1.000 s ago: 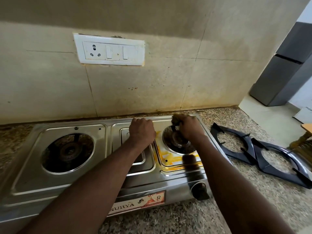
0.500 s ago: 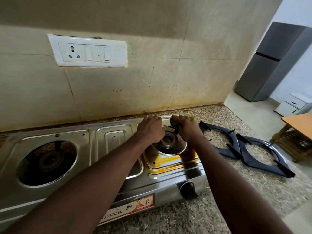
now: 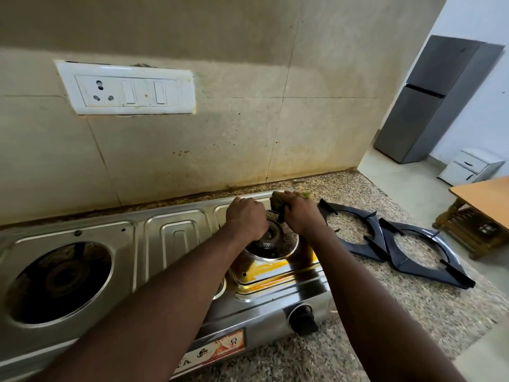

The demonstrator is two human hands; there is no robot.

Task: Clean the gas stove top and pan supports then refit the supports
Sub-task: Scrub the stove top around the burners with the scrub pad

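your right hand grips the green scrubber at the back right corner of the stove, just behind the right burner. left hand is curled on the back rim beside it; can't tell if it holds anything. brace the stove, scrub in short firm strokes, then work forward to the yellow stain near the front edge. count: two burners, one knob visible, one scrubber, two pan supports touching each other on the counter, right of the stove.
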